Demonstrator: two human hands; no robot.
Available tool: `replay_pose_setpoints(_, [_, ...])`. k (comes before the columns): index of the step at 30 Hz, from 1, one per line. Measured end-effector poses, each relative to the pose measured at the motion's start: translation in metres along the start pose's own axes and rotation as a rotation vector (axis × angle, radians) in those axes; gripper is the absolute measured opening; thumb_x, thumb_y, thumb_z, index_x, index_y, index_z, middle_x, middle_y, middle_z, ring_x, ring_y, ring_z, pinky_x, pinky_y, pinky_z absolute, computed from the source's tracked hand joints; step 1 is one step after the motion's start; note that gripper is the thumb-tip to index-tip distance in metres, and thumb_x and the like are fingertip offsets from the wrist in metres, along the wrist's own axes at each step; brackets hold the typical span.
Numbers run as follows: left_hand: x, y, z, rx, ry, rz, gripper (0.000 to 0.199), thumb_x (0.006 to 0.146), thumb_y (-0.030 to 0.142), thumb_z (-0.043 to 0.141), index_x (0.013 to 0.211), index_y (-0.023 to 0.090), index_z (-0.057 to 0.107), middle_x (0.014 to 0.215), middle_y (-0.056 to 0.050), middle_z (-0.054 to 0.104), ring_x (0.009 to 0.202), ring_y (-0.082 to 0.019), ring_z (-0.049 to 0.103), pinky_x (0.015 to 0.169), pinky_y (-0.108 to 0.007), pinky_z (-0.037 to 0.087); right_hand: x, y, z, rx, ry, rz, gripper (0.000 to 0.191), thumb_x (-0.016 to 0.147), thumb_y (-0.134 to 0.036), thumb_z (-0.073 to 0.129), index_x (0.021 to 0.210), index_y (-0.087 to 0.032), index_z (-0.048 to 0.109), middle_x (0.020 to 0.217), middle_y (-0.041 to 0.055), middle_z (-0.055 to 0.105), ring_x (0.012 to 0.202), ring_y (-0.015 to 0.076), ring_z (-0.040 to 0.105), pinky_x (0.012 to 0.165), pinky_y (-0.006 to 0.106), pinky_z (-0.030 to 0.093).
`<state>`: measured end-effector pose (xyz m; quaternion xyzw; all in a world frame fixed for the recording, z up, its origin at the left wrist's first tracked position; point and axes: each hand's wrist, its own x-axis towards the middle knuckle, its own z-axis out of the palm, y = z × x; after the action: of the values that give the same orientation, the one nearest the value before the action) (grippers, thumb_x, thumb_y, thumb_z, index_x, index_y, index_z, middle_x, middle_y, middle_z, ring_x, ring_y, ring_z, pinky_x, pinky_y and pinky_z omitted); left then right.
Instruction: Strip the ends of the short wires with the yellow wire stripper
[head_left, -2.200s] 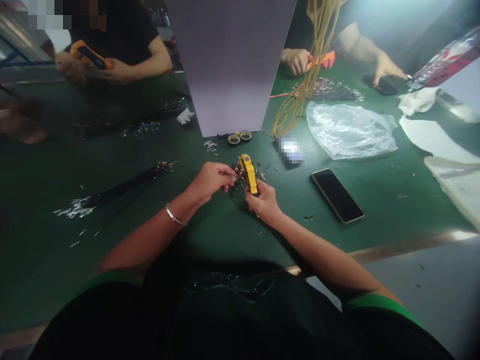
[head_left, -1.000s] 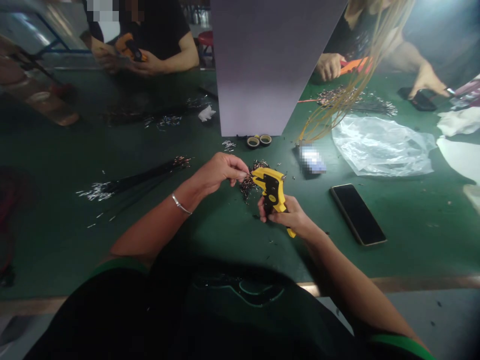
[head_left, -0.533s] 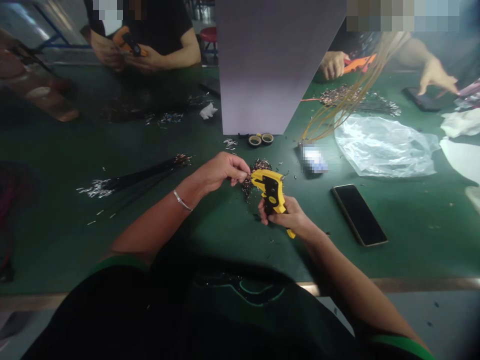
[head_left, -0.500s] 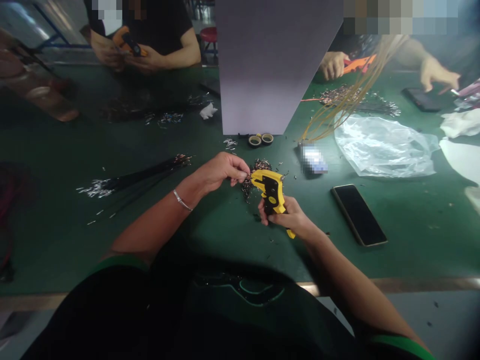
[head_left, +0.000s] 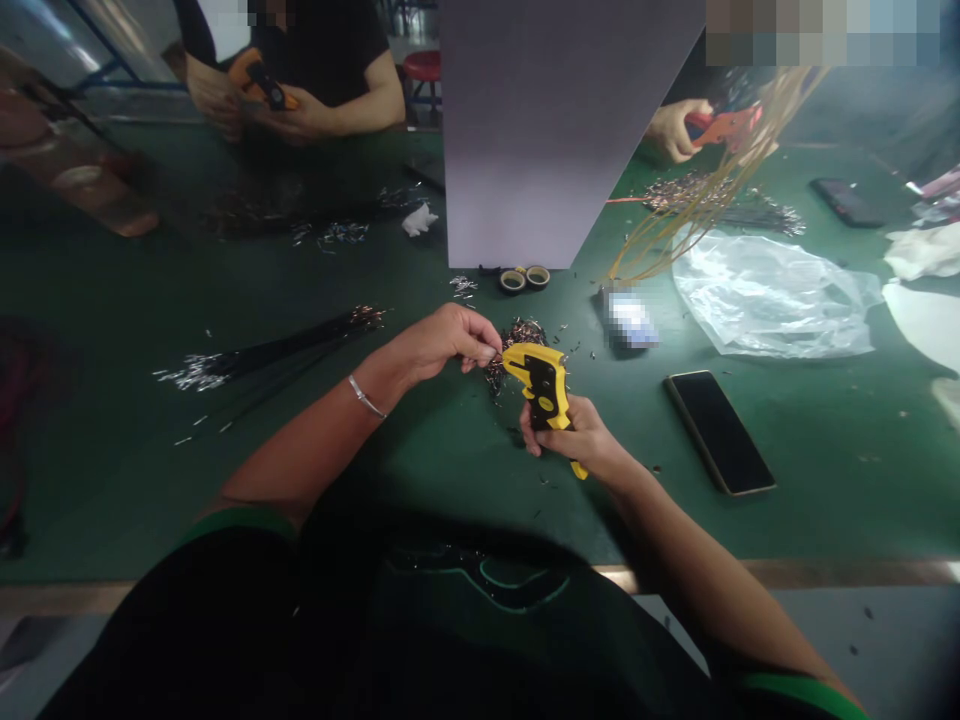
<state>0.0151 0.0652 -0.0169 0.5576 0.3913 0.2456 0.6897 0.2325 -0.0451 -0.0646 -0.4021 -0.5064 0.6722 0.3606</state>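
My right hand (head_left: 577, 432) is wrapped round the handles of a yellow-and-black wire stripper (head_left: 546, 385), its head tilted toward the left. At the jaws, my left hand (head_left: 457, 338) pinches what looks like the end of a thin wire; most of it is hidden by the fingers. Beneath and behind the stripper's head lies a pile of short dark wire pieces with coppery ends (head_left: 525, 330). Left of my left hand a bundle of black wires (head_left: 292, 345) rests on the green table, with silvery ends on one side and coppery ends on the other.
A grey upright panel (head_left: 517, 150) stands ahead, two tape rolls (head_left: 513, 281) at its foot. On the right are a phone (head_left: 720, 432), a clear plastic bag (head_left: 780, 295) and yellowish wires (head_left: 652, 250). Across the table, co-workers' hands hold an orange tool (head_left: 259, 80) and a red-orange tool (head_left: 724, 127).
The co-worker at the far right has taken a hand off the far phone and moved it toward the red-orange tool. My own hands stay almost in place at the stripper's jaws.
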Motion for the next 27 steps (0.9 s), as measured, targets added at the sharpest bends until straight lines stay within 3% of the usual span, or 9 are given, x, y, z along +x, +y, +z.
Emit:
replay_pose_setpoints(11, [0.003, -0.005, 0.002, 0.028, 0.054, 0.06, 0.01, 0.063, 0.003, 0.066, 0.068, 0.01, 0.072, 0.053, -0.001, 0.062, 0.046, -0.006, 0.05, 0.042, -0.02, 0.035, 0.0, 0.006, 0.006, 0.006, 0.071, -0.014, 0.017, 0.066, -0.018, 0.07, 0.08, -0.017, 0.061, 0.064, -0.0022, 0.06, 0.049, 0.0118, 0.055, 0.05, 0.028, 0.046])
replay_pose_setpoints(27, [0.011, -0.013, 0.004, 0.04, 0.158, 0.055, 0.008, 0.069, 0.003, 0.068, 0.067, 0.009, 0.07, 0.054, -0.001, 0.062, 0.045, -0.006, 0.05, 0.043, -0.022, 0.034, 0.005, 0.017, 0.013, 0.065, 0.162, -0.02, 0.019, 0.062, -0.016, 0.065, 0.079, -0.018, 0.056, 0.059, -0.0053, 0.056, 0.04, 0.0086, 0.05, 0.04, 0.025, 0.04])
